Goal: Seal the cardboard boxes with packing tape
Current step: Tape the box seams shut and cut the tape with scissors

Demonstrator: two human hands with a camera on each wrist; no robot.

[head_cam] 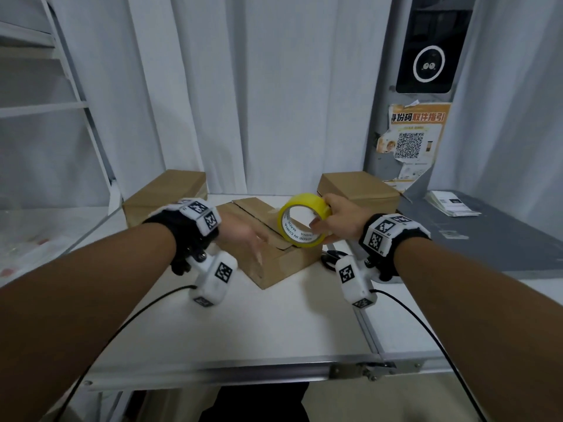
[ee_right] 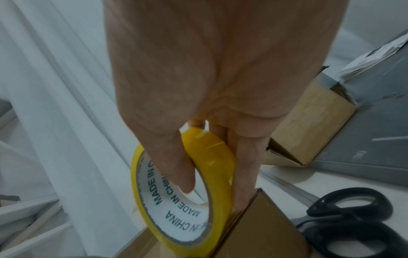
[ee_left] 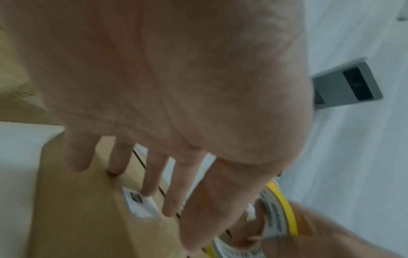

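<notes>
A low cardboard box [head_cam: 271, 263] sits mid-table with one top flap [head_cam: 253, 208] raised. My right hand [head_cam: 338, 220] grips a yellow tape roll [head_cam: 304, 220], thumb inside the core, and stands it on the box's right end. The roll [ee_right: 181, 197] shows a white core printed "MADE IN CHINA". My left hand [head_cam: 246, 239] hovers over the box's left part with fingers [ee_left: 152, 176] spread and straight above the box [ee_left: 84, 218]; the frames do not show whether it touches. The roll's edge [ee_left: 284, 211] appears at lower right of that view.
Two closed cardboard boxes stand at the back, one left [head_cam: 164, 196] and one right [head_cam: 359, 190]. Black-handled scissors [ee_right: 351, 223] lie on the white table [head_cam: 243, 324] right of the box. A grey surface with papers [head_cam: 454, 202] adjoins on the right. White curtains hang behind.
</notes>
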